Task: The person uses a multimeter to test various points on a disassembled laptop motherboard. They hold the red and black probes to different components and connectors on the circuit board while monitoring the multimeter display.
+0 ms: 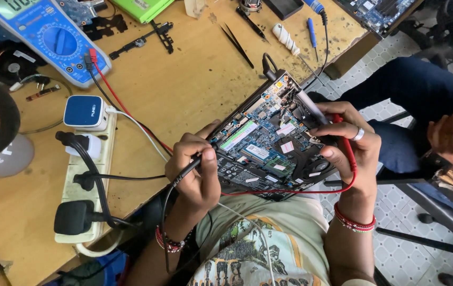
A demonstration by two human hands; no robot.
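**Probes on an opened laptop**

Cluttered wooden bench (184, 90) carries the opened laptop (268, 143), lying between both hands. Left hand (194, 169) fingers grasp a black probe (186, 172) at the board's near edge; right hand (351, 143) fingers grasp a red probe (345, 143), its tip hidden behind fingers.

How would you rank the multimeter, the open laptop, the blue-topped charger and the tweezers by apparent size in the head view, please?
1. Open laptop, largest.
2. Multimeter, though cut off by the frame edge, so unsure.
3. Blue-topped charger.
4. Tweezers, smallest in area, though about as long as the charger.
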